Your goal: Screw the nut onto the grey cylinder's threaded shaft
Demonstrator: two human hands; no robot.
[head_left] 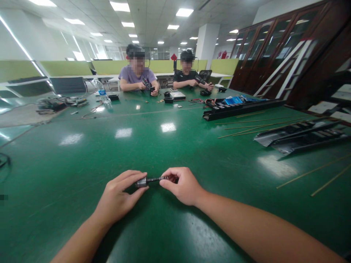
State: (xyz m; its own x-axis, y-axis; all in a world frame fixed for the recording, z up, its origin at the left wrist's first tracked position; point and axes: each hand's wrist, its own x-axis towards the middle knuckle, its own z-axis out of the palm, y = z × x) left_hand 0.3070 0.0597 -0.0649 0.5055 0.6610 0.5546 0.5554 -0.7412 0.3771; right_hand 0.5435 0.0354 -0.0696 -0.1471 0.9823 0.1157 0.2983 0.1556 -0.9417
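Low over the green table [142, 144], both hands meet on one small part, a grey metal cylinder with a thin dark shaft [142, 182]. My left hand [119, 199] grips the cylinder end between thumb and fingers. The shaft points right, lying nearly level, and its far end goes into the fingers of my right hand [184, 185]. Those fingers are pinched closed around it, and they partly hide that end. I cannot make out exactly what kind of part it is.
Two people sit across the table, each with a dark power tool [146, 84] in hand. Black metal channels [236, 108] and thin rods [252, 128] lie to the right. A water bottle [102, 92] stands at the far left, near a heap of parts [59, 102].
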